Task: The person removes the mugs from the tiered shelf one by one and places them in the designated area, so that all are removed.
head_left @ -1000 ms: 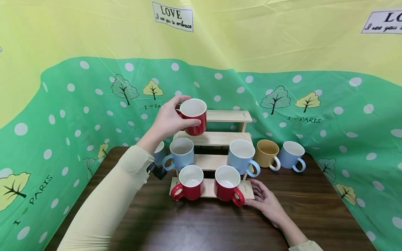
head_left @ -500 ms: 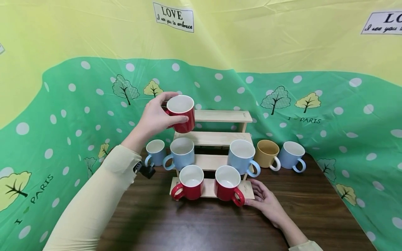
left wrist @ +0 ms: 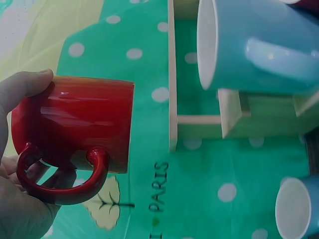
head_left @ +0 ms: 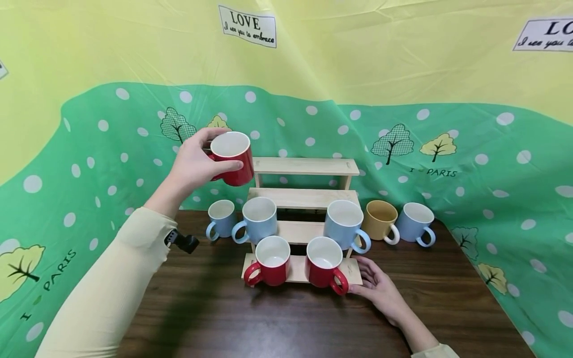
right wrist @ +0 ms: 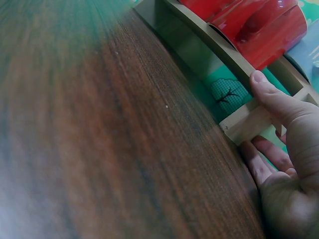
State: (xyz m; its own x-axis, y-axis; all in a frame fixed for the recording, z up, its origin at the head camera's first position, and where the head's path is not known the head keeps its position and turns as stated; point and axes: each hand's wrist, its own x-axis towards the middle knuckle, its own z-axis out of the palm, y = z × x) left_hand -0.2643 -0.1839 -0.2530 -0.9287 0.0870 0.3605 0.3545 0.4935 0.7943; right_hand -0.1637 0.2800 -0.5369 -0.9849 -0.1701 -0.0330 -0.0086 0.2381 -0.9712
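Note:
My left hand (head_left: 192,161) grips a red mug (head_left: 240,166) with a white inside, held in the air left of the top step of a wooden tiered rack (head_left: 304,199). In the left wrist view the thumb lies on the wall of this red mug (left wrist: 89,119), and its handle points toward the palm side. My right hand (head_left: 380,293) holds the right end of the rack's lowest step, its thumb at the front edge (right wrist: 239,64). Two red mugs, one left (head_left: 274,268) and one right (head_left: 320,268), stand on that step. Above them stand two light blue mugs, left (head_left: 261,223) and right (head_left: 342,226).
A smaller blue mug (head_left: 222,219) stands on the dark wooden table (head_left: 277,323) left of the rack. To the right are a tan mug (head_left: 378,221) with a white handle and another blue mug (head_left: 412,223). A green and yellow patterned cloth (head_left: 309,119) hangs behind.
My left hand has moved left with the red mug, from in front of the upper steps to beside them. The small blue mug at left has come into full view. My right hand stays put.

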